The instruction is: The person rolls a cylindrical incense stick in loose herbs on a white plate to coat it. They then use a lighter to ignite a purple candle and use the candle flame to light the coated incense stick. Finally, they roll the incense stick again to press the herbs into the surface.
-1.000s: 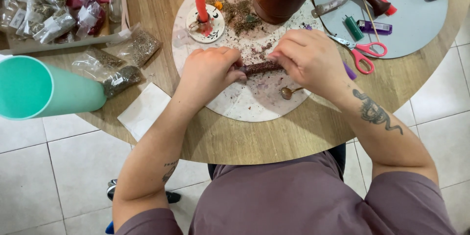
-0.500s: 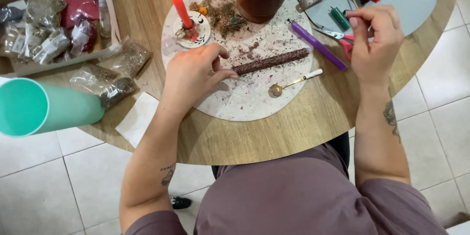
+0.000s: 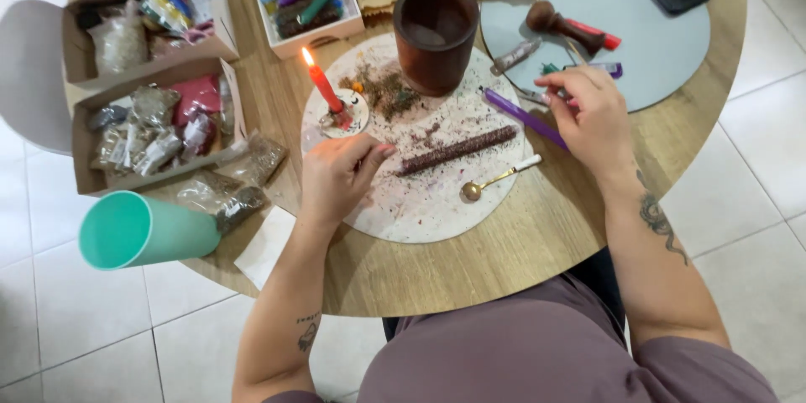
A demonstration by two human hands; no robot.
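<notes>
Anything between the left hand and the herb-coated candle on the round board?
Nothing visible. The left hand sits on the round board, fingertips right by the near end of the coated candle. The lit red candle stands behind the hand, off that line.

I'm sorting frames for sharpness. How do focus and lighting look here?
Head view: even, soft light with faint shadows; the lit red candle adds only a small flame glow. The herb-coated candle and left hand look fairly sharp; the right hand is slightly motion-blurred. Wide-angle curvature bends the round wooden table and floor tiles.
</notes>
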